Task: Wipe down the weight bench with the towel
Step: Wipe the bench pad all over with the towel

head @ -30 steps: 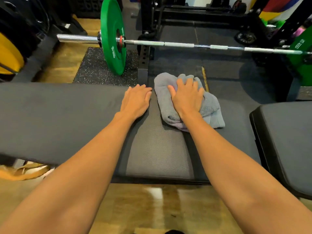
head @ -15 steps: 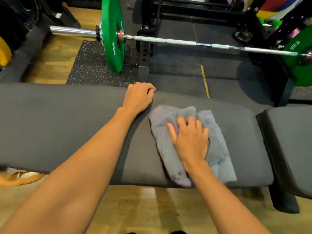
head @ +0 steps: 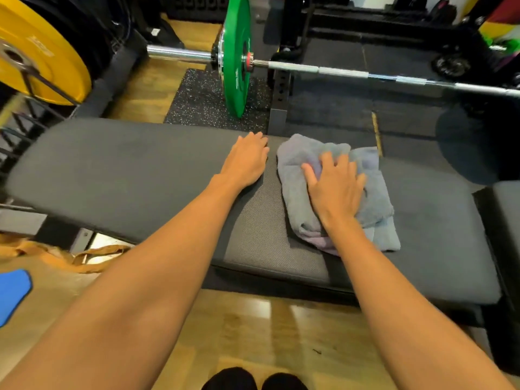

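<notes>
Since half a second ago, the right hand (head: 334, 190) has pushed the towel (head: 334, 192) from the near edge of the weight bench (head: 112, 175) up toward its far edge at 12 o'clock. Going left to right, a yellow plate (head: 42, 57) sits at 10 o'clock, then the green plate (head: 236, 54) on the barbell (head: 337, 71). The left hand (head: 247, 161) lies flat and open on the pad just beside the towel, likely bracing the person's lean. The right hand presses spread fingers into the bunched grey towel, gripping nothing tightly, so the cloth slides with the palm. No containers are visible.
</notes>
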Demonstrator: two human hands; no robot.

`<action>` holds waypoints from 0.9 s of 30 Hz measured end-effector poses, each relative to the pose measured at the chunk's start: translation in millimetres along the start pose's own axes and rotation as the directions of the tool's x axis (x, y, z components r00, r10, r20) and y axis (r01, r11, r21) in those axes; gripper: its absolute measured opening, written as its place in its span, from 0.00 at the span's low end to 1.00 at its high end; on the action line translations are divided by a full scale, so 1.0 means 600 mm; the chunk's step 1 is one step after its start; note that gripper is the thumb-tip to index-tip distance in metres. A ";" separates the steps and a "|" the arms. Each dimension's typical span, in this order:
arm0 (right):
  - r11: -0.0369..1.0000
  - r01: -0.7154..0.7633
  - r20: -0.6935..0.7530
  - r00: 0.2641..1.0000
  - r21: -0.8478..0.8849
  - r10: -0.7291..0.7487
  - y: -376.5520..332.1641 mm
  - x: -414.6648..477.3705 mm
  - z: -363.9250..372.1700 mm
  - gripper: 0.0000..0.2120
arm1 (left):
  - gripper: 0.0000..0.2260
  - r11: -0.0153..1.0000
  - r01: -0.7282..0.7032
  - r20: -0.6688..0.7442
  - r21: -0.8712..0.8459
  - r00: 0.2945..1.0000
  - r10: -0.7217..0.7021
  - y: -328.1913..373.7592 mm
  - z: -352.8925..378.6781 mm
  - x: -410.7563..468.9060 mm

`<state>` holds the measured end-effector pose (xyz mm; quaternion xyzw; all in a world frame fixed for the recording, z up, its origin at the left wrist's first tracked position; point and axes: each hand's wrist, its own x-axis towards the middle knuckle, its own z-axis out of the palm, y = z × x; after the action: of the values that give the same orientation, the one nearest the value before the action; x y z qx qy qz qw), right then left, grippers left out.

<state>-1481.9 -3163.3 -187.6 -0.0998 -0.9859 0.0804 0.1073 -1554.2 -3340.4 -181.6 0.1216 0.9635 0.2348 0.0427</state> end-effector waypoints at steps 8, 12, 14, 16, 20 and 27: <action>0.989 0.044 -0.056 0.997 -0.141 -0.052 -0.045 -0.167 -0.024 0.18 | 0.15 0.995 -0.101 -0.056 -0.021 0.993 0.100 -0.048 -0.023 0.022; 0.985 0.014 -0.148 0.988 -0.169 -0.040 -0.096 -0.004 0.044 0.18 | 0.14 0.989 -0.107 -0.143 -0.099 0.985 0.093 -0.092 -0.021 0.055; 0.985 0.014 -0.150 0.988 -0.171 -0.040 -0.123 0.091 0.071 0.20 | 0.14 0.987 -0.100 -0.140 -0.127 0.987 0.082 -0.106 -0.025 0.063; 0.985 0.025 -0.043 0.999 -0.173 -0.033 -0.142 0.156 0.079 0.22 | 0.15 0.993 -0.077 -0.131 -0.091 0.989 0.065 -0.127 -0.039 0.064; 0.987 0.005 -0.004 1.000 -0.161 -0.006 -0.152 0.161 0.069 0.22 | 0.15 1.000 -0.030 -0.071 0.006 0.997 0.030 -0.165 -0.074 0.045; 0.993 -0.004 -0.063 0.998 -0.118 -0.004 -0.178 -0.115 0.011 0.18 | 0.14 0.997 -0.079 -0.053 -0.018 0.996 0.077 -0.190 -0.082 0.029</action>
<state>-1436.4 -3282.1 -188.3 -0.1083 -0.9851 0.0187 0.1322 -1602.3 -3455.8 -191.2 0.1525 0.9563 0.2493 0.0094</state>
